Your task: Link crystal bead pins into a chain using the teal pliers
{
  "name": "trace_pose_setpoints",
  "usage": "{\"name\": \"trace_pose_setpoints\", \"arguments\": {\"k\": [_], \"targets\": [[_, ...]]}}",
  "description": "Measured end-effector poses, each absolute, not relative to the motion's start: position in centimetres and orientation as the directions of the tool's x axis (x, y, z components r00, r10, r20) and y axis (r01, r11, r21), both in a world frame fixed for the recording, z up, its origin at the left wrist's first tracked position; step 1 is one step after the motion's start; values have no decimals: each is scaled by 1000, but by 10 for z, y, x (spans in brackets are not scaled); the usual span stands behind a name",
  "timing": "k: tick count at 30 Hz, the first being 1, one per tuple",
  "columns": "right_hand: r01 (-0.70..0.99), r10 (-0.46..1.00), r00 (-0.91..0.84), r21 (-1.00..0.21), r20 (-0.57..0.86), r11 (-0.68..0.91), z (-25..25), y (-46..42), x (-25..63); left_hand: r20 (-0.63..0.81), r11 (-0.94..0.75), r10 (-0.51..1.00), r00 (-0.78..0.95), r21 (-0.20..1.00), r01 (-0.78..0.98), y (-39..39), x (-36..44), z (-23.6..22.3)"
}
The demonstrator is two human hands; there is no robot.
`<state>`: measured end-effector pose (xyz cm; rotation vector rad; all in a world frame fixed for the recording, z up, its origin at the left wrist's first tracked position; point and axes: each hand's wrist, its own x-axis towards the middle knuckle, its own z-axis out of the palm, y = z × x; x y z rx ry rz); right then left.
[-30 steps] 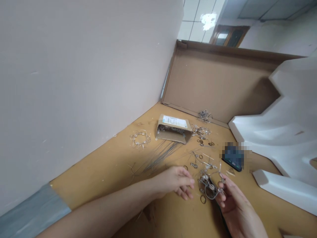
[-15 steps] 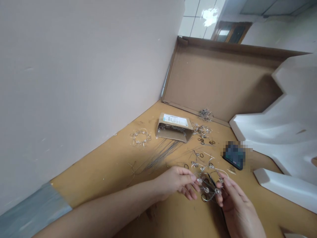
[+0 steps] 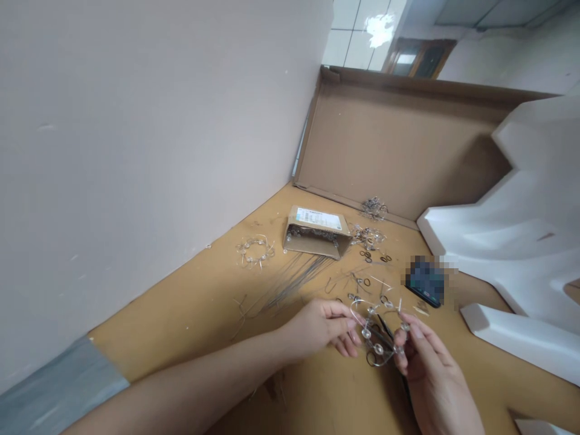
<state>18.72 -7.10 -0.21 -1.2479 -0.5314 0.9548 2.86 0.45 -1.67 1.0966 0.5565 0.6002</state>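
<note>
The ring [image 3: 377, 348] is near five o'clock in the view, raised between the two hands: a loose, uneven loop of thin silvery wire, set with round clear beads [image 3: 367, 333] spaced along it, with wire ends curling outward, one springing up in a bright arc at ten o'clock. The right hand [image 3: 432, 356], at the ring's four o'clock, pinches it between thumb and fingers beside a bead. The left hand [image 3: 324, 326], at nine o'clock, is half curled, its fingertips right at the ring's edge; whether they grip the wire I cannot tell. A dark, slim thing [image 3: 385, 326] shows behind the ring, partly hidden. From the ring, a box [image 3: 312, 246] lies open toward eleven o'clock, loose wires [image 3: 296, 284] fan out toward ten, and farther along ten a second ring [image 3: 262, 257], rounder and also beaded, lies flat on the surface [image 3: 203, 314]. Dark hoops [image 3: 385, 258] and a wire tangle [image 3: 369, 237] sit toward twelve, a phone [image 3: 425, 283] between one and two, and white foam [image 3: 498, 229] at two.
</note>
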Motion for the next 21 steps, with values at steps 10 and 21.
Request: {"name": "trace_pose_setpoints", "arguments": {"k": [10,21], "targets": [[-270,847,510,-963,-148,-6,0,-73,186,-85,206,690,719,975,-82,0,27,-13],[-276,837,529,-961,-141,13,1,-74,184,-84,89,745,662,996,27,-5,28,-9]]}}
